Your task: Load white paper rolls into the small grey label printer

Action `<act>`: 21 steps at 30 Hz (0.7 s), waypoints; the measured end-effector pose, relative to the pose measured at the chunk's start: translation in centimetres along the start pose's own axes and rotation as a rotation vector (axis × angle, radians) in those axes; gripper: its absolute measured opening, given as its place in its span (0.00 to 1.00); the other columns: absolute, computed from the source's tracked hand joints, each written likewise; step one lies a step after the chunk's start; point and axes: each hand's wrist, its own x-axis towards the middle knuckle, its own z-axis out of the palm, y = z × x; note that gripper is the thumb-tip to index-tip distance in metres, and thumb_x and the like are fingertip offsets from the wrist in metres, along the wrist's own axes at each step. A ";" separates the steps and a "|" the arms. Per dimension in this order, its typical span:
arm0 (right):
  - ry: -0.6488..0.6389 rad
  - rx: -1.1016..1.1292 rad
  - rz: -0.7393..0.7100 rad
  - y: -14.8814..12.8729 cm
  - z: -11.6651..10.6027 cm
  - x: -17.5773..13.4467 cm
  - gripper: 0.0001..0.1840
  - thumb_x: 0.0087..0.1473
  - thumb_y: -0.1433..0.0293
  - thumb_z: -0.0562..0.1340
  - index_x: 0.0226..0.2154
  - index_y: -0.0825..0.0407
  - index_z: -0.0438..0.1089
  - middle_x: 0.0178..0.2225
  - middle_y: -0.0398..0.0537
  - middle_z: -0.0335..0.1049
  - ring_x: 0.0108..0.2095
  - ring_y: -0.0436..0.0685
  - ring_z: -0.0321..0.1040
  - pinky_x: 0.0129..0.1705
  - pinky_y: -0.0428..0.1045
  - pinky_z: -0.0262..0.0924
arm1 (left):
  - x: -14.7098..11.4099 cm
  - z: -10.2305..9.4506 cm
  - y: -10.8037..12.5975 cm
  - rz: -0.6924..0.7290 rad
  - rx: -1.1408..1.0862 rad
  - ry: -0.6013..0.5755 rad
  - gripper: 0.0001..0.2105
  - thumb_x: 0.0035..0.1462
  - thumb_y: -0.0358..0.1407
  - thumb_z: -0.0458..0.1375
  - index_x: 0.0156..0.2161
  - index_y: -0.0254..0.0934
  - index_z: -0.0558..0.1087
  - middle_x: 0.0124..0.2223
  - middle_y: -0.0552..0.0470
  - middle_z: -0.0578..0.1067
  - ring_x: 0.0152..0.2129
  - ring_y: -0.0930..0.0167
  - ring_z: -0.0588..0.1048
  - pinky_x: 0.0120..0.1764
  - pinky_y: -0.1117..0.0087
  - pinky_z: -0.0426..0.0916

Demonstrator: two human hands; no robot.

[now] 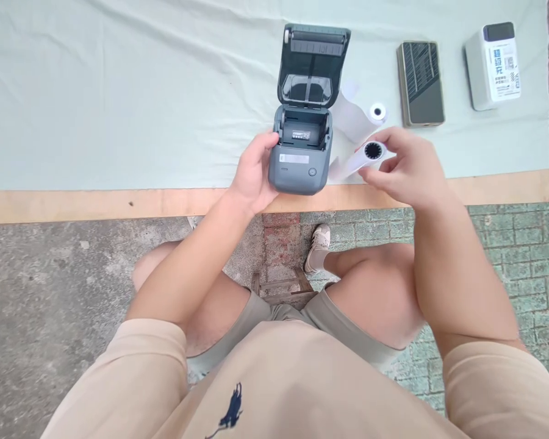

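While the left hand (258, 167) supports the grey device (297, 174) by its left side, thumb pressed on the flank and the other fingers hidden beneath so their setting cannot be told, the right hand (412, 164) has thumb and forefinger pinched on a paper roll (353, 163). This roll lies tilted just right of the device, dark toothed core (374, 150) outward, its other end towards the device. A second paper roll (359, 122), partly unwound, lies just beyond on the pale cloth (119, 110). The device's lid (313, 64) stands raised, exposing the compartment (312, 125). Assessed handling: the paper roll should be light, smooth and liable to crease or unwind, and is best gripped gently around its side near the core; the device looks stiff and moderately light, best held by its lower body, as the raised lid appears the most fragile part
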 end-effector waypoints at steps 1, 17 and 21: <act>-0.041 0.003 0.006 0.6 -0.1 0.0 0.16 0.41 0.72 0.66 0.37 0.49 0.69 0.36 0.45 0.70 0.20 0.42 0.53 0.20 0.45 0.49 | 0.0 0.1 0.0 0.003 0.006 -0.007 0.12 0.59 0.40 0.47 0.34 0.36 0.70 0.38 0.49 0.78 0.49 0.64 0.75 0.46 0.64 0.74; 0.227 0.136 -0.011 3.2 0.8 6.5 0.16 0.48 0.65 0.66 0.41 0.50 0.69 0.43 0.48 0.67 0.32 0.46 0.56 0.40 0.49 0.58 | 0.1 0.2 0.1 0.010 0.023 -0.006 0.14 0.60 0.39 0.46 0.42 0.34 0.71 0.35 0.49 0.78 0.40 0.67 0.78 0.43 0.66 0.75; 0.203 0.368 -0.182 1.2 -1.0 4.3 0.19 0.55 0.54 0.56 0.45 0.46 0.63 0.44 0.49 0.67 0.37 0.51 0.62 0.38 0.50 0.61 | 0.1 0.1 0.0 0.010 0.047 0.003 0.15 0.60 0.40 0.46 0.41 0.35 0.72 0.39 0.50 0.79 0.40 0.66 0.79 0.41 0.66 0.76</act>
